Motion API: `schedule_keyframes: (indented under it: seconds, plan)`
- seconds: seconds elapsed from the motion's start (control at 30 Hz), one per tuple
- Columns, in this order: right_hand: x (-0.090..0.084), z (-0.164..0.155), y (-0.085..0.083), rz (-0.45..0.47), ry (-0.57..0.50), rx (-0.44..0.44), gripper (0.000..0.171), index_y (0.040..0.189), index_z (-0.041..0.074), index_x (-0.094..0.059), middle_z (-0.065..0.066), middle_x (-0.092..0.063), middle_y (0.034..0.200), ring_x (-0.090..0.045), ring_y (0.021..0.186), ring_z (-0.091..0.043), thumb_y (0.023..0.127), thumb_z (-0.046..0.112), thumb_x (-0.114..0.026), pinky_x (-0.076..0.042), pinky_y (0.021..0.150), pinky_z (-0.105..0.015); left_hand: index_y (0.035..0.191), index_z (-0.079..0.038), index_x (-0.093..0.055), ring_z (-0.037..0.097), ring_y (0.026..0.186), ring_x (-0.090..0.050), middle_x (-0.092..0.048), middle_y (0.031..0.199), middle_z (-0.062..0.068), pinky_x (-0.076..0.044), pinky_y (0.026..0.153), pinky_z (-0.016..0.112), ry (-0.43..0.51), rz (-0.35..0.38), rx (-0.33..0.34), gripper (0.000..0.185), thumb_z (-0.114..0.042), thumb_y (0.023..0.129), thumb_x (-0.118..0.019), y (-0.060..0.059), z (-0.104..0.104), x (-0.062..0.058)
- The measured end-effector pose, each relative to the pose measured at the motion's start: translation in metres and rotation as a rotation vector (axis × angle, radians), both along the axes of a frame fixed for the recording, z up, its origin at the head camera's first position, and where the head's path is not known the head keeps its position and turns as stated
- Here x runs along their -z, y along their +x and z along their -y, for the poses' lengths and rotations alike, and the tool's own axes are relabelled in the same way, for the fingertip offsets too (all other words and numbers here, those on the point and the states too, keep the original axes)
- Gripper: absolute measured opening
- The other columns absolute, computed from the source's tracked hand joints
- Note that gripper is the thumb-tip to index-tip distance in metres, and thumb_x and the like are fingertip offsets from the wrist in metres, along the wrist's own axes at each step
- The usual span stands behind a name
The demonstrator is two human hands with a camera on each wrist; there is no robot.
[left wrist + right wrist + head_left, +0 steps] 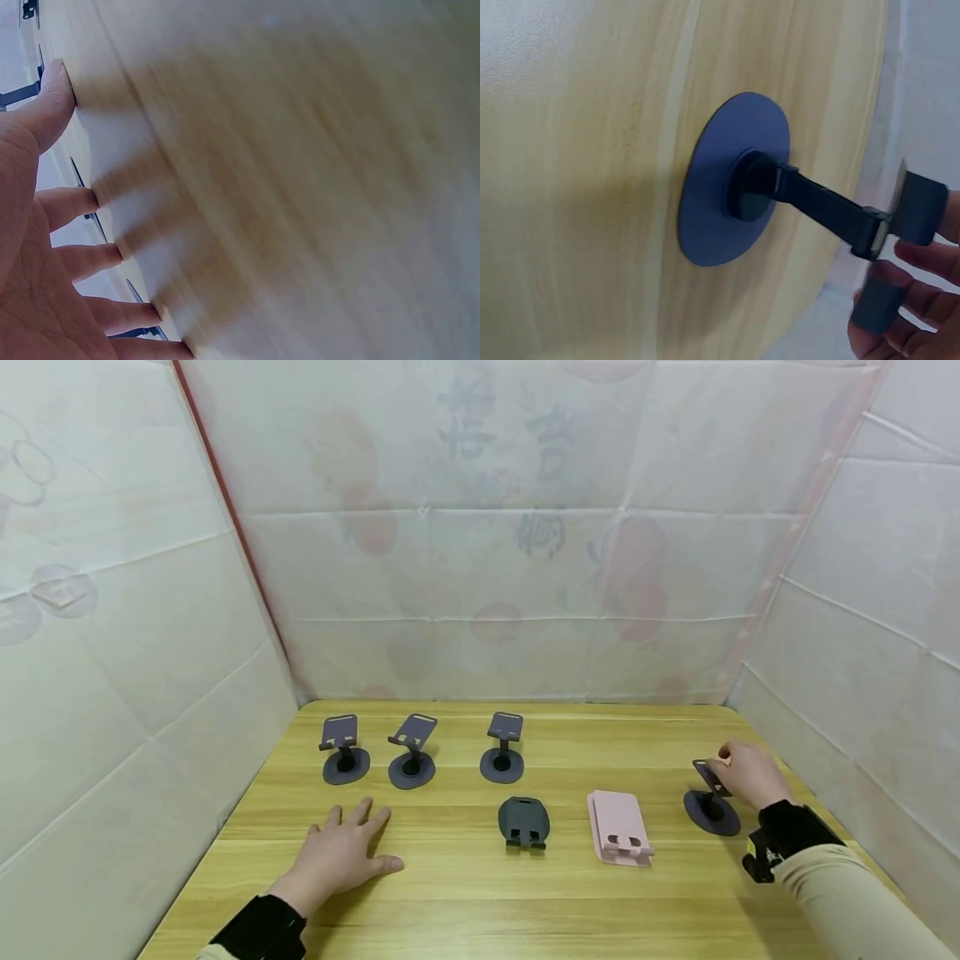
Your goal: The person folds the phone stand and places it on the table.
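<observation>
My right hand (pixel 752 774) grips the upper plate of a dark grey phone stand (pixel 711 813) at the right side of the table. In the right wrist view the stand's oval base (pixel 712 202) is on the wood, its arm (pixel 821 206) slants up, and curled fingers (pixel 930 304) are around the holder. My left hand (pixel 337 858) rests on the table at the left with its fingers spread and holds nothing. Fingertips touch the wood in the left wrist view. Nearest to that hand are two similar grey stands (pixel 412 770) (pixel 347 766), just beyond it.
A third grey stand (pixel 502 765) is at the back middle. Nearer the front lie a folded dark green phone stand (pixel 523 817) and a folded pink one (pixel 619 818). Printed white sheets (pixel 487 568) hang behind and on both sides of the wooden table (pixel 480 910).
</observation>
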State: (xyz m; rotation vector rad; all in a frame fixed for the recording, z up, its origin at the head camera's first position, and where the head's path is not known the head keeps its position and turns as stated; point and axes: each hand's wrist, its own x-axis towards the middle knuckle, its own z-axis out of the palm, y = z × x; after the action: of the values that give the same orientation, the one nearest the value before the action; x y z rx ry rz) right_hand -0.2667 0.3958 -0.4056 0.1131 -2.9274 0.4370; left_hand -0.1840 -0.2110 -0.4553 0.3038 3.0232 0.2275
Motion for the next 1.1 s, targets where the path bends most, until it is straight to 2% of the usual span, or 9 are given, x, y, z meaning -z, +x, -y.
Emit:
schedule_keyframes:
  seconds: [0.17, 0.4, 0.5, 0.67, 0.87, 1.1]
  plan:
    - [0.007, -0.006, -0.001, 0.066, 0.012, 0.037, 0.049, 0.118, -0.026, -0.054, -0.038, -0.063, 0.097, -0.063, 0.083, -0.048, 0.101, 0.020, -0.060, -0.050, 0.074, -0.056, 0.151, -0.015, -0.052, 0.065, 0.133, -0.038, -0.042, 0.157, 0.023, -0.034, 0.095, 0.083, -0.004, 0.002, 0.004, 0.090, -0.073, 0.084, -0.067, 0.001, -0.001, -0.001]
    - [0.008, -0.007, -0.001, 0.196, -0.060, 0.046, 0.055, 0.124, -0.028, -0.048, -0.035, -0.065, 0.098, -0.064, 0.087, -0.046, 0.106, 0.025, -0.050, -0.051, 0.077, -0.054, 0.151, -0.016, -0.052, 0.066, 0.133, -0.038, -0.042, 0.156, 0.023, -0.035, 0.094, 0.083, 0.003, -0.008, 0.008, 0.089, -0.073, 0.084, -0.067, 0.000, 0.000, 0.001]
    - [0.009, -0.006, -0.002, 0.219, -0.085, 0.050, 0.056, 0.124, -0.028, -0.047, -0.033, -0.066, 0.096, -0.064, 0.086, -0.045, 0.108, 0.025, -0.047, -0.051, 0.077, -0.054, 0.151, -0.016, -0.052, 0.066, 0.133, -0.037, -0.041, 0.157, 0.023, -0.034, 0.095, 0.084, 0.007, -0.004, 0.006, 0.090, -0.073, 0.084, -0.066, 0.000, 0.001, 0.002]
    - [0.012, -0.009, -0.004, 0.243, -0.098, 0.055, 0.058, 0.124, -0.027, -0.047, -0.033, -0.064, 0.098, -0.063, 0.090, -0.047, 0.109, 0.029, -0.044, -0.050, 0.079, -0.055, 0.152, -0.015, -0.051, 0.066, 0.134, -0.036, -0.040, 0.158, 0.023, -0.033, 0.096, 0.084, 0.016, 0.014, 0.001, 0.091, -0.074, 0.084, -0.066, 0.000, 0.000, 0.000]
    - [0.019, -0.013, -0.005, 0.236, -0.146, 0.051, 0.057, 0.121, -0.024, -0.050, -0.023, -0.068, 0.089, -0.065, 0.082, -0.037, 0.110, 0.031, -0.041, -0.049, 0.075, -0.047, 0.152, -0.016, -0.050, 0.066, 0.135, -0.036, -0.039, 0.158, 0.023, -0.033, 0.096, 0.084, 0.009, 0.027, 0.000, 0.091, -0.074, 0.084, -0.065, 0.001, 0.000, -0.002]
    - [0.019, -0.011, -0.002, 0.223, -0.203, 0.056, 0.055, 0.120, -0.025, -0.049, -0.024, -0.068, 0.089, -0.065, 0.081, -0.036, 0.110, 0.030, -0.043, -0.048, 0.073, -0.044, 0.152, -0.016, -0.051, 0.066, 0.134, -0.036, -0.040, 0.158, 0.023, -0.033, 0.096, 0.084, 0.009, 0.019, 0.001, 0.091, -0.074, 0.084, -0.065, 0.001, 0.000, -0.001]
